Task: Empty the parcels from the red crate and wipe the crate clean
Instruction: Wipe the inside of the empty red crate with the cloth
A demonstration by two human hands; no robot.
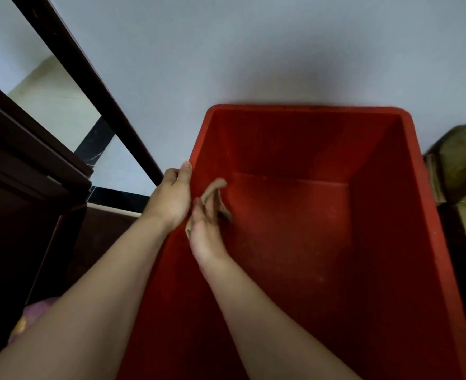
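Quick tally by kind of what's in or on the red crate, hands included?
Red crate: 1
Cloth: 1
Hands: 2 (left hand gripping the rim, right hand holding the cloth)
Parcels in the crate: 0
Total: 4

The crate (407, 187) stands before the wall (253, 50), parcels (456, 165) to its right, a cloth (217, 185) inside against its left side.
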